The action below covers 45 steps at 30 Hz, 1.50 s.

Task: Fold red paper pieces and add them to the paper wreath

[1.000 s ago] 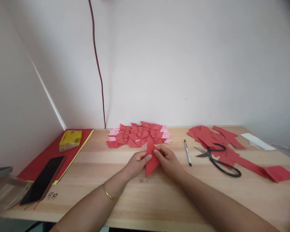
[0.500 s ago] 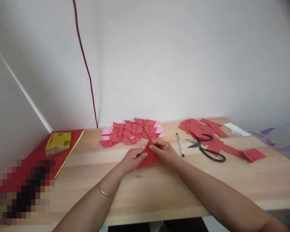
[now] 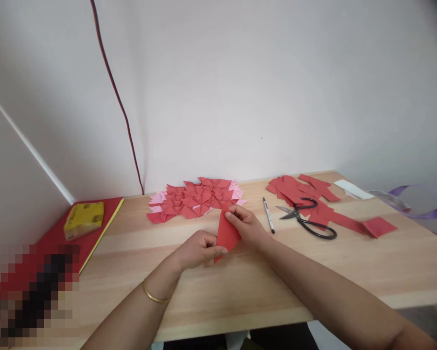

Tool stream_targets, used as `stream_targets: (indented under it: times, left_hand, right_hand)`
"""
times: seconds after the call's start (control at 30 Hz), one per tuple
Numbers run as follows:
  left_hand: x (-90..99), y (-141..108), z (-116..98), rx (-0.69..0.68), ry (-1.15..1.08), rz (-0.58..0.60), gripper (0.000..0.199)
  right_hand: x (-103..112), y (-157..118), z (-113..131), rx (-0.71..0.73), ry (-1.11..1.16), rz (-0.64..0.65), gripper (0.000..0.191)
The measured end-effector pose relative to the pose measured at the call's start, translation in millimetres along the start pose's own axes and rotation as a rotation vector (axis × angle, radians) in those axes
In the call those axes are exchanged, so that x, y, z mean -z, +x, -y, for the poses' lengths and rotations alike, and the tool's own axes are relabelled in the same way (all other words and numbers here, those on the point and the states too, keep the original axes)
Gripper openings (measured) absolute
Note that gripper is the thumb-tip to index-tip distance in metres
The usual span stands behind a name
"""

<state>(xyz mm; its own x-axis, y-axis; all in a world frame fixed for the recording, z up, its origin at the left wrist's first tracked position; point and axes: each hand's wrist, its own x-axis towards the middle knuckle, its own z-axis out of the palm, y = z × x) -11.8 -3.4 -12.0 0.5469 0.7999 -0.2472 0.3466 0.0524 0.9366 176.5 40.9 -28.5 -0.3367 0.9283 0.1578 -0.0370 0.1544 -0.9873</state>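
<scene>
Between my two hands is a piece of red paper (image 3: pixel 227 233), folded into a triangle-like shape and held above the table. My left hand (image 3: pixel 200 250) pinches its lower left corner, thumb on top. Near the upper tip, my right hand (image 3: pixel 245 224) grips the right edge between thumb and fingers. Just beyond the hands lies a spread of folded red and pink paper pieces (image 3: pixel 196 198), overlapping in rows. A gold bangle (image 3: pixel 154 293) circles my left wrist.
Right of my hands lie a white pen (image 3: pixel 268 215), black-handled scissors (image 3: pixel 305 218) with parted blades, and loose red paper strips (image 3: pixel 291 188). A yellow packet (image 3: pixel 84 220) rests on a red sheet (image 3: pixel 112 209) at left. Purple ribbon (image 3: pixel 426 214) hangs off the far right.
My left hand has slid down along the paper to its lower corner, and the paper has turned more upright. My right hand keeps hold near the tip. The view has shifted slightly.
</scene>
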Motion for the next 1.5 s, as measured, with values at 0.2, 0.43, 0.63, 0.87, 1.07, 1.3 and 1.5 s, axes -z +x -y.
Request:
stream_targets:
  times: [0.2,0.43,0.63,0.87,1.07,1.3,1.5]
  left_hand:
    - [-2.7,4.4,0.7,-0.022,-0.152,-0.016,0.038]
    - [-11.6,18.9,12.1,-0.145,-0.408,-0.435,0.032]
    - [-11.7,21.7,15.0,-0.200,-0.683,-0.555,0.030]
    - [-4.2,22.2,11.4,-0.248,-0.780,-0.644,0.024]
    - [-1.0,21.5,14.4,-0.240,-0.773,-0.658,0.026]
    - [-2.1,20.9,13.1,-0.244,-0.731,-0.683,0.028]
    - [-3.4,19.6,13.0,-0.260,-0.665,-0.709,0.029]
  right_hand:
    - [-1.5,-1.7,8.5,0.037,-0.059,-0.003,0.024]
    - [-3.2,-1.2,5.5,0.010,0.007,0.067,0.031]
    - [-0.3,2.2,-4.0,-0.034,0.047,0.077,0.025]
    - [-1.1,0.7,-3.3,-0.032,-0.002,0.102,0.023]
    - [-1.7,1.3,-1.6,-0.009,-0.034,-0.009,0.029]
    - [-1.5,2.0,-4.4,-0.003,-0.028,-0.025,0.028]
    - [-2.1,1.7,-3.5,0.003,-0.023,-0.036,0.029]
